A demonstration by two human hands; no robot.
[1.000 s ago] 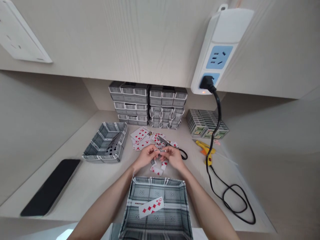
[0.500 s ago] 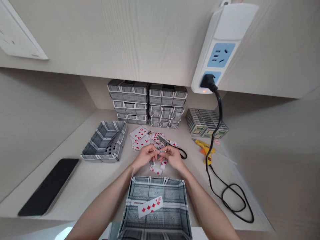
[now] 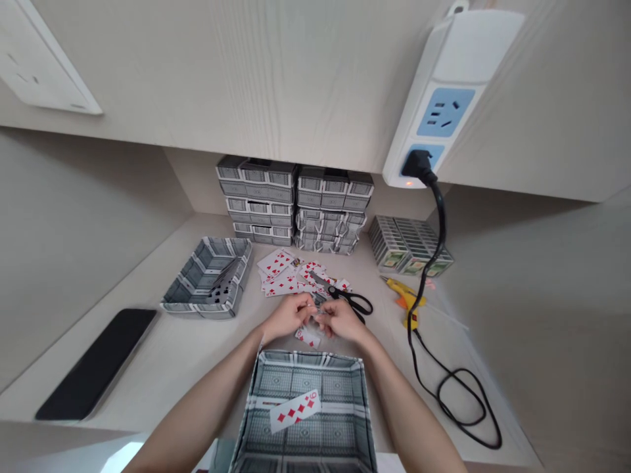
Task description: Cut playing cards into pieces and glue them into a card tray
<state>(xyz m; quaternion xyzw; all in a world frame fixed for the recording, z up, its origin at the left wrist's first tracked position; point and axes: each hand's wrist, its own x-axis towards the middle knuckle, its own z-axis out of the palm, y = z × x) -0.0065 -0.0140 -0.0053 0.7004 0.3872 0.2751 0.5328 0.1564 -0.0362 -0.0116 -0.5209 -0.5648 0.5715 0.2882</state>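
The six-o'clock playing-card box (image 3: 338, 437) is holding a diamonds strip (image 3: 296, 411); left hand (image 3: 290, 314) and right hand (image 3: 344, 320) are pinching a card scrap (image 3: 313, 307), axis unclear.

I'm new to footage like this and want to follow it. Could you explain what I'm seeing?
There is no machine here: these are a person's bare left hand and right hand, seen by a camera worn on the head, looking forward and down.

The fingertips are close together, seemingly pinching a small piece, mostly hidden by the fingers. Between the forearms is an open box patterned like card backs, with a diamonds card inside.

Beyond the hands lie loose cards and black-handled scissors. Left are another open box and a flat black device; right is a yellow glue gun. Similar boxes are stacked behind.
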